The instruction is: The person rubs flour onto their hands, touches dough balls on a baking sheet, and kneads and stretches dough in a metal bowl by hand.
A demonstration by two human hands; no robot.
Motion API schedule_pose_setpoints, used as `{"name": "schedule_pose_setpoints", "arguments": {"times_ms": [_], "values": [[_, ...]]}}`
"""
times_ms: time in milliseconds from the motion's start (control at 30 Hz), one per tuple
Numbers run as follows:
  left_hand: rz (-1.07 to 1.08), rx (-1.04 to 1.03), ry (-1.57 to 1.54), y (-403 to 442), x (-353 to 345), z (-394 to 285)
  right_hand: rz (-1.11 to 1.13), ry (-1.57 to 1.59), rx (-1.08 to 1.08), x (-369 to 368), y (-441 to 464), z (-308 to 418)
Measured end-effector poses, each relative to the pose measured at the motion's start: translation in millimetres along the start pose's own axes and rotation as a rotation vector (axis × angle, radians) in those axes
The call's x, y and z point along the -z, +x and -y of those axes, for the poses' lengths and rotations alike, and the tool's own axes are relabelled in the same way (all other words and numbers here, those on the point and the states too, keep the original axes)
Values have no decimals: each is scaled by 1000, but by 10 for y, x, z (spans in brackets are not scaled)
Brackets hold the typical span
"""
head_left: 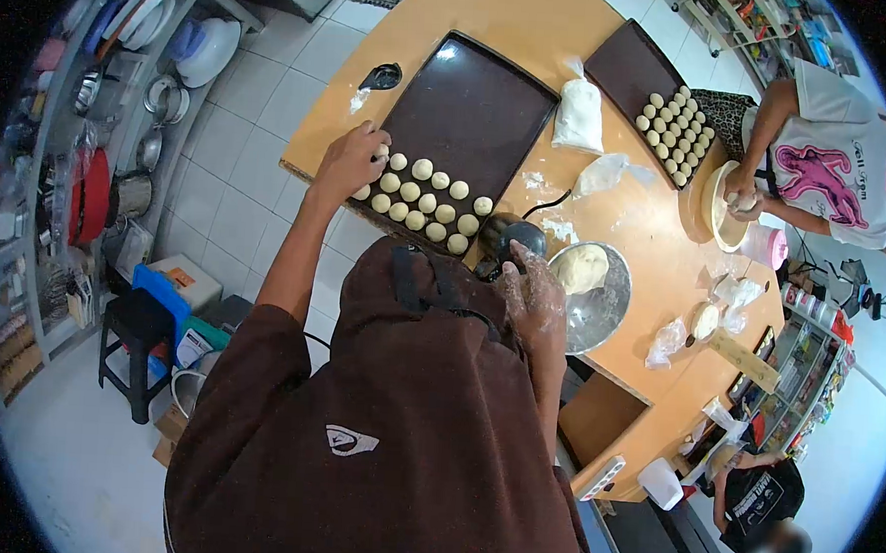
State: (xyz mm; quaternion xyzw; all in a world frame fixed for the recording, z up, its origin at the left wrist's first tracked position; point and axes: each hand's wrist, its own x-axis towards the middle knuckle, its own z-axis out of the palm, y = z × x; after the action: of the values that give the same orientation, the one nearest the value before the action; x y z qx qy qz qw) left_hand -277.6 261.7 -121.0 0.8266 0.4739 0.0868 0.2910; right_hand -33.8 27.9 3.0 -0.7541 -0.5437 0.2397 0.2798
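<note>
My left hand (349, 161) is at the near-left edge of a dark baking tray (469, 103), its fingers closed on a small dough ball (380, 153). Rows of pale round dough balls (409, 192) cover the near part of that tray; its far part is bare. My right hand (534, 306), dusted with flour, has its fingers apart and holds nothing that I can see. It is beside a dark rounded object (521, 239) with a cable, whose kind I cannot make out. Just right of this hand, a metal bowl (606, 320) contains a large lump of dough (581, 269).
A second tray (620, 60) with dough balls lies at the far right. A plastic bag of white powder (579, 113) stands between the trays. One person (820, 156) works over a cream bowl (715, 206); another person (764, 504) is at lower right. Shelves (120, 139) line the left.
</note>
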Motion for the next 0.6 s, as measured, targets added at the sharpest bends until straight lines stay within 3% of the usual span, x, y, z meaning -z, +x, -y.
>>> {"name": "schedule_pose_setpoints", "arguments": {"times_ms": [233,433,600], "values": [[50,8,10,-4,78,-75,-8,27,-46,1,-15,0],[-5,-38,14,-31,160,-237,-29,44,-41,8,-42,-51],[-57,39,-89,-98,343,-442,17,39,-129,52,-58,-10]]}}
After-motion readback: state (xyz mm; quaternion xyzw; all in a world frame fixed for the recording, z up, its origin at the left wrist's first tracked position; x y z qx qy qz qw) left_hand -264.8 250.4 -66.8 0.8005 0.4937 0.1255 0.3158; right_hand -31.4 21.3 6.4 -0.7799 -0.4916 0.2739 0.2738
